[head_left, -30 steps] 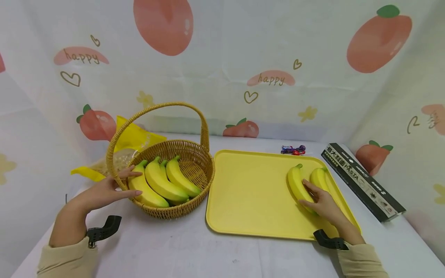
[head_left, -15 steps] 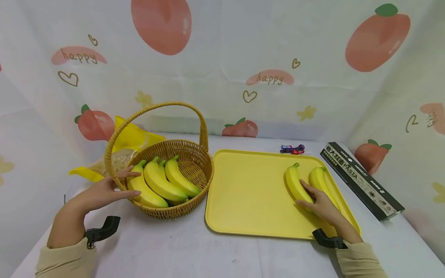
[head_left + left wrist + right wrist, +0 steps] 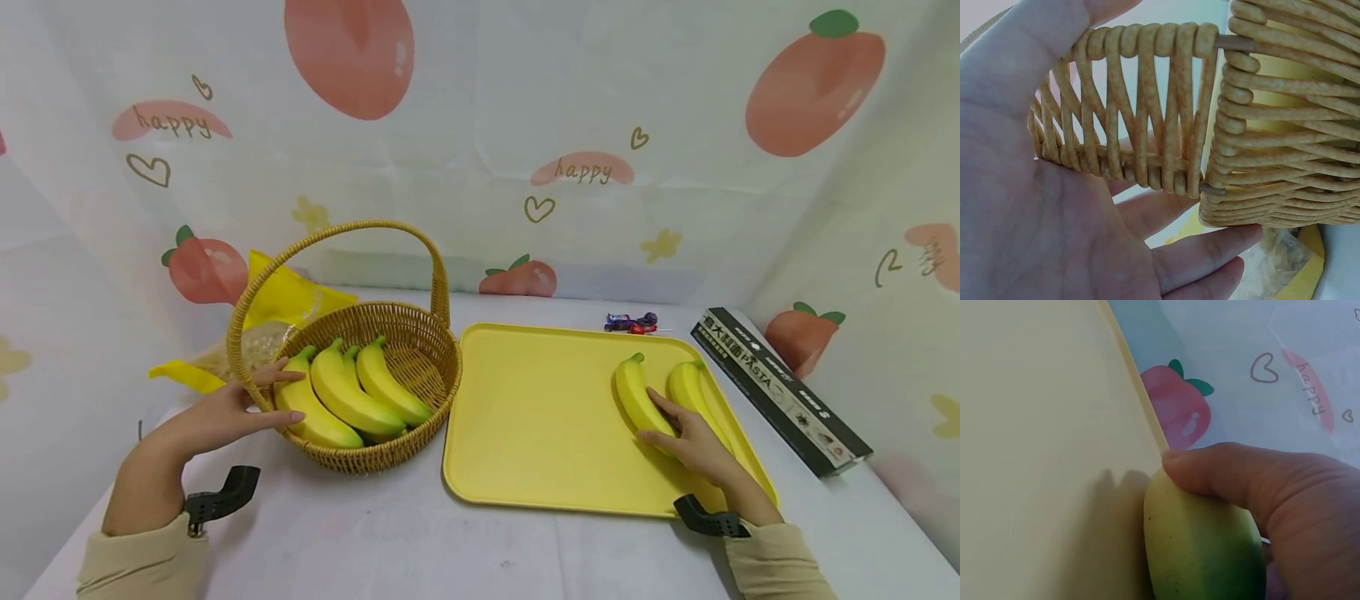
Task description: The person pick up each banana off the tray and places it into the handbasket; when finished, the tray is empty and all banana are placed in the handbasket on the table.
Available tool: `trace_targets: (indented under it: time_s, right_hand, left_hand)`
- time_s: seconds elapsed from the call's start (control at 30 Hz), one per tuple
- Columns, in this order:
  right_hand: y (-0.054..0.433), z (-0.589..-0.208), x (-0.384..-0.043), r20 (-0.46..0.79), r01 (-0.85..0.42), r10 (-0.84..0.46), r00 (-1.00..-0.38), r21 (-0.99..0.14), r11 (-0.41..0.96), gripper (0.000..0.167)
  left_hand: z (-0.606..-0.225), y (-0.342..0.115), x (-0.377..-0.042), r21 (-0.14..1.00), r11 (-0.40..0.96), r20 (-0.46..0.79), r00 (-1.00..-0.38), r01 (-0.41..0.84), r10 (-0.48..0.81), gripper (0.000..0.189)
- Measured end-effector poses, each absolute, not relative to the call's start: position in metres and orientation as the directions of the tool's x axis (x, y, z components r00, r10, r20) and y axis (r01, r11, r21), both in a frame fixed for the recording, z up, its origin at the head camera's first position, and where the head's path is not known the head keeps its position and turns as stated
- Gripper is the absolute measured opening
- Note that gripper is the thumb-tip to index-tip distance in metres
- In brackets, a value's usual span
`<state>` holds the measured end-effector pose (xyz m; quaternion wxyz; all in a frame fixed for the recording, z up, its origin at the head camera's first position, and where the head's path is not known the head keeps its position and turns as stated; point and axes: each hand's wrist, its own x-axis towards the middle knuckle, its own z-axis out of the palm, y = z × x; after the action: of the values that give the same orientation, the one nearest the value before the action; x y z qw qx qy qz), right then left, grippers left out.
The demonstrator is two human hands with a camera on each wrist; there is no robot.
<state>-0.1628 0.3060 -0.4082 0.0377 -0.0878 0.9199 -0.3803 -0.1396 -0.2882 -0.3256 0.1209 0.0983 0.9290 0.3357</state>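
Left hand (image 3: 213, 418) grips one basket (image 3: 360, 460) showing four bananas (image 3: 348, 396); right hand (image 3: 697, 447) pinches one banana (image 3: 636, 396) of two on one tray (image 3: 525, 425)

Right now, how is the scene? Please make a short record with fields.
left hand: around the handle base of the wicker basket
right hand: grips a banana; contact with yellow tray unclear
wicker basket: handle upright; several bananas inside
yellow tray: right of basket; at least one other banana on it
pasta box: right of the tray
lollipops: behind the tray

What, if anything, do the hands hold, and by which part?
Right hand: the leftmost banana on the tray, by its near half. Left hand: the basket, loosely, around its handle's left base.
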Motion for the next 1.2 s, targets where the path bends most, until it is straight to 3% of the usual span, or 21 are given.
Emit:
trace_targets:
  time_s: [0.63,1.2]
  right_hand:
    - [0.293,-0.385,-0.161,0.078,-0.295,-0.332,-0.94,-0.675,0.677,0.063]
    - [0.273,-0.363,-0.172,0.133,-0.38,-0.428,-0.894,-0.731,0.566,0.061]
  left_hand:
    - [-0.327,-0.289,-0.14,0.637,0.764,-0.154,-0.953,0.106,0.261,0.064]
    - [-0.325,-0.288,-0.139,0.642,0.762,-0.166,-0.954,0.088,0.25,0.064]
